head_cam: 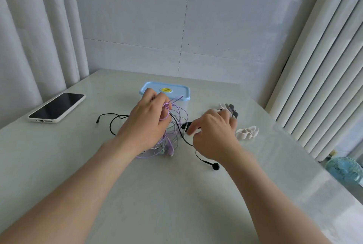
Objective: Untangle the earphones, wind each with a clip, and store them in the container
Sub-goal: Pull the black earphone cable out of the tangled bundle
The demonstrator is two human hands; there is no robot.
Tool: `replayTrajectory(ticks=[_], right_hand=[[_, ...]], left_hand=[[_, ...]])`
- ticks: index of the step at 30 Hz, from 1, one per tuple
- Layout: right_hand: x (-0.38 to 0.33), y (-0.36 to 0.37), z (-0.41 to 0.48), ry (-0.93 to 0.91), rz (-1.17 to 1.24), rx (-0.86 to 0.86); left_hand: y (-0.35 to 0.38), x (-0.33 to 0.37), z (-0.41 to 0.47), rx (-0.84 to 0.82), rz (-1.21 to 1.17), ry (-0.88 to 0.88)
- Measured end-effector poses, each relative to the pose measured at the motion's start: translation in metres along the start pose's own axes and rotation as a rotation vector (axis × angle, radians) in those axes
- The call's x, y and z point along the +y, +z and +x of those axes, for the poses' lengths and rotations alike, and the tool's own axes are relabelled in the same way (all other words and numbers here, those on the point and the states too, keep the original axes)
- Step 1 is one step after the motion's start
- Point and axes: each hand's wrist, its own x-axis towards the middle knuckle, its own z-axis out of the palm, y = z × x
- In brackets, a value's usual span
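Purple earphone cord (166, 107), a loose tangle of loops, hangs from your left hand (146, 126). The grip is closed round the top of the bundle and held up off the table (137, 194), while the lower loops and earbuds trail on the surface near the middle. The tangle is just in front of the blue-lidded container (184, 91), lid on, toward the far edge.

Black earphone cable (110, 126) threads through the purple loops. Its jack lies toward the left edge and one black earbud (216, 166) rests on the table by your right wrist.

Your right hand (213, 133) is low over the table just right of the tangle, fingers bent toward the black cable. It is blurred, so I cannot tell whether its grip holds anything.

White clip (247, 133) just beyond that hand, toward the right edge. More clips (230, 109), grey and white, behind the knuckles.

Phone (57, 108), dark screen up, near the left edge.
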Motion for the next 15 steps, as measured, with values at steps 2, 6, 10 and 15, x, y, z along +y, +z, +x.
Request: replayTrajectory(ticks=[2, 6, 10, 15], right_hand=[[-0.006, -0.001, -0.002, -0.059, 0.064, 0.005], [-0.013, 0.004, -0.005, -0.079, 0.108, 0.022], [-0.007, 0.005, 0.002, -0.033, 0.196, 0.078], [-0.003, -0.002, 0.006, 0.013, 0.318, 0.276]], left_hand=[[0.0, 0.0, 0.001, 0.018, -0.02, 0.022], [0.0, 0.001, 0.001, 0.047, -0.077, 0.047], [-0.001, -0.002, 0.002, 0.05, -0.016, 0.052], [0.001, -0.014, 0.0, 0.024, 0.269, 0.047]])
